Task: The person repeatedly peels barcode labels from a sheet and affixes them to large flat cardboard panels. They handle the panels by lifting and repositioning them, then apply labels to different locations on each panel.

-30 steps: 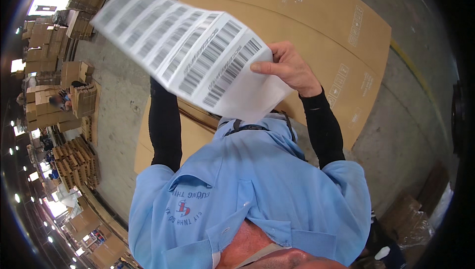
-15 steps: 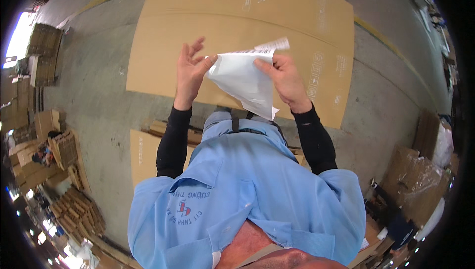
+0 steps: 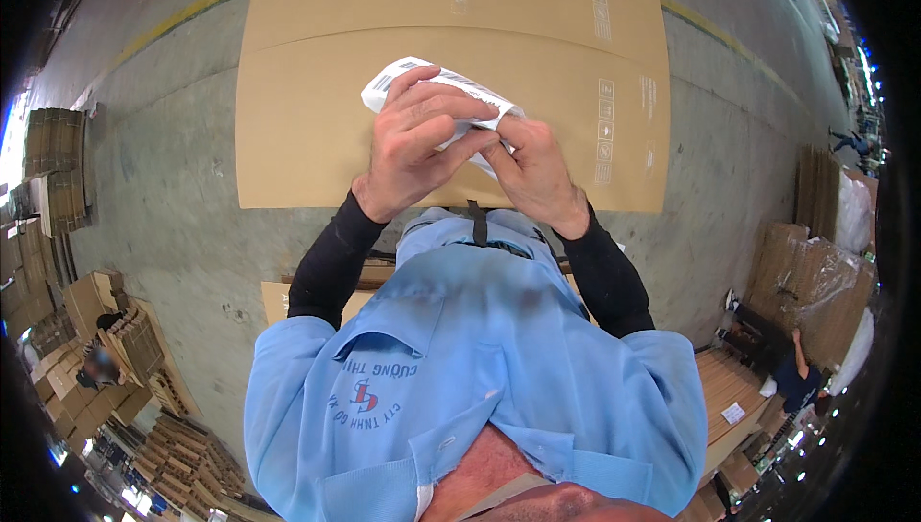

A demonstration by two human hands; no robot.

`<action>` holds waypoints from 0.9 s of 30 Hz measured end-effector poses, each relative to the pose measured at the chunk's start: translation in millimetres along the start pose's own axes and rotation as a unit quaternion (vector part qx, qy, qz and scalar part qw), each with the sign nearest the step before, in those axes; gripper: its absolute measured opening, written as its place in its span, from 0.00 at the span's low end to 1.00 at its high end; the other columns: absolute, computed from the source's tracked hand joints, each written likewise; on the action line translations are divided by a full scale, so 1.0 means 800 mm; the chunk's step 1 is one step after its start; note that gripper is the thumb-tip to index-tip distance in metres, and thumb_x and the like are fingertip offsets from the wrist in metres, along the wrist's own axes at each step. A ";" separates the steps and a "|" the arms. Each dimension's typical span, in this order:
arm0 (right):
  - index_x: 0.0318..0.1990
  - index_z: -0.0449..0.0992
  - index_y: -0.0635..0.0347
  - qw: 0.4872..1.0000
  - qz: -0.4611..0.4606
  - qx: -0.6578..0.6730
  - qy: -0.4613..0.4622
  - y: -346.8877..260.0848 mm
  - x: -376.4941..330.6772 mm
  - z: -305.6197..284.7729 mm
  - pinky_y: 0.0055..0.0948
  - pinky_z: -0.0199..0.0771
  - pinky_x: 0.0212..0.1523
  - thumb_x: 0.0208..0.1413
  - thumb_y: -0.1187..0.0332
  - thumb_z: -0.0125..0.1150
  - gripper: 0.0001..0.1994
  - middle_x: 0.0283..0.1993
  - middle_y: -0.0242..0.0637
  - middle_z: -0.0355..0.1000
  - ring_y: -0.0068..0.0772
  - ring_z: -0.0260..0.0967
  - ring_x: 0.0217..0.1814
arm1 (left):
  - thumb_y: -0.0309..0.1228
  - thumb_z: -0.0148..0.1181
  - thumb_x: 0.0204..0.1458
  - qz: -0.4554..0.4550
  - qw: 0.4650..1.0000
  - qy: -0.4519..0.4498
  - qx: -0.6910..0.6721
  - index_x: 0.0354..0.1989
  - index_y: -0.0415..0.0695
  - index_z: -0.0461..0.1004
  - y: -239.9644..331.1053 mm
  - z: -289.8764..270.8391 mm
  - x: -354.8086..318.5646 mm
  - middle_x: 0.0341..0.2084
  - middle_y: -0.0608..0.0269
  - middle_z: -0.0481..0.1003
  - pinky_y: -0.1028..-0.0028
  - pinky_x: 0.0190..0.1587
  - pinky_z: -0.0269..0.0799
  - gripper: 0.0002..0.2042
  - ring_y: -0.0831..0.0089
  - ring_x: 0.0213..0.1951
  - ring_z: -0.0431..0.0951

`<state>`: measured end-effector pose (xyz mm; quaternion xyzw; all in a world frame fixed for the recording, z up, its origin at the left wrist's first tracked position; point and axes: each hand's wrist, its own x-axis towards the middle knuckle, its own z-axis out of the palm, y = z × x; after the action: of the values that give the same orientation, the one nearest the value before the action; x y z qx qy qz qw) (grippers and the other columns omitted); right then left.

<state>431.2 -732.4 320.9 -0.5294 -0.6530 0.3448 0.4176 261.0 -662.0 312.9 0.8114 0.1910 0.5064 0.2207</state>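
Observation:
A white label sheet point(image 3: 389, 83) with printed bars is bent between my two hands, above a large brown cardboard piece point(image 3: 307, 129). My left hand point(image 3: 417, 148) lies across the sheet, its fingers over the printed side and its thumb reaching toward my right fingertips. At the sheet's right end, my right hand point(image 3: 537, 172) pinches the edge. The fingertips of both hands meet there, and part of the sheet is hidden beneath them. A seam runs across the cardboard beyond my hands, and printed symbols line its right side.
More cardboard point(image 3: 275, 301) lies low behind my left forearm. Stacked cardboard point(image 3: 53, 143) and wooden pallets point(image 3: 177, 455) stand at the left. On the right are a plastic-wrapped stack point(image 3: 815, 272) and a person in dark clothes point(image 3: 794, 378). Another person point(image 3: 99, 366) is at the lower left.
The sheet has turned and folded, so its printed side now shows more. My left hand has moved right over it, bringing both hands together. The view has shifted slightly.

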 end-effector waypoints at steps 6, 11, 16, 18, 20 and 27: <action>0.29 0.73 0.70 0.997 -0.026 -0.062 -0.033 -0.001 0.010 -0.011 0.45 0.69 0.32 0.55 0.74 0.58 0.06 0.27 0.53 0.71 0.56 0.70 0.30 | 0.23 0.76 0.41 -0.016 1.000 0.007 0.019 0.19 0.44 0.67 0.006 -0.005 0.003 0.34 0.69 0.84 0.55 0.58 0.69 0.17 0.67 0.40 0.82; 0.32 0.75 0.66 0.995 -0.078 -0.054 -0.024 0.011 0.015 -0.018 0.47 0.72 0.33 0.55 0.73 0.59 0.05 0.28 0.53 0.72 0.58 0.72 0.32 | 0.21 0.75 0.42 -0.040 0.998 -0.015 0.047 0.20 0.45 0.70 0.012 -0.005 0.013 0.34 0.68 0.84 0.57 0.57 0.70 0.14 0.67 0.39 0.82; 0.43 0.77 0.65 0.994 -0.067 -0.064 -0.055 0.034 0.013 -0.018 0.47 0.75 0.39 0.55 0.75 0.60 0.08 0.35 0.55 0.75 0.61 0.73 0.40 | 0.18 0.73 0.42 -0.071 0.995 -0.014 0.073 0.27 0.43 0.80 0.023 0.002 0.019 0.32 0.66 0.84 0.58 0.57 0.70 0.08 0.67 0.38 0.82; 0.42 0.76 0.65 0.998 -0.048 -0.033 -0.035 0.041 0.012 -0.012 0.47 0.76 0.41 0.56 0.74 0.59 0.07 0.37 0.56 0.75 0.62 0.74 0.42 | 0.17 0.71 0.44 -0.095 0.993 -0.015 0.066 0.32 0.43 0.83 0.021 0.008 0.017 0.32 0.64 0.83 0.55 0.61 0.70 0.08 0.67 0.40 0.83; 0.43 0.76 0.65 0.999 -0.037 -0.015 -0.034 0.048 0.007 -0.009 0.47 0.76 0.42 0.58 0.73 0.59 0.08 0.40 0.57 0.75 0.61 0.74 0.44 | 0.17 0.69 0.46 -0.134 0.989 0.003 0.055 0.33 0.41 0.82 0.013 0.014 0.010 0.32 0.63 0.83 0.55 0.61 0.69 0.07 0.68 0.40 0.83; 0.53 0.74 0.66 0.996 0.068 -0.009 -0.056 0.081 -0.013 0.001 0.48 0.75 0.46 0.60 0.70 0.57 0.16 0.44 0.58 0.76 0.61 0.75 0.46 | 0.19 0.66 0.53 -0.372 0.898 0.103 -0.209 0.33 0.38 0.76 -0.046 0.058 -0.028 0.32 0.59 0.82 0.69 0.50 0.75 0.04 0.76 0.33 0.80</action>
<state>457.3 -729.2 261.0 -0.5559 -0.6408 0.3955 0.3520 290.7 -651.2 257.8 0.5594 0.3902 0.4968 0.5366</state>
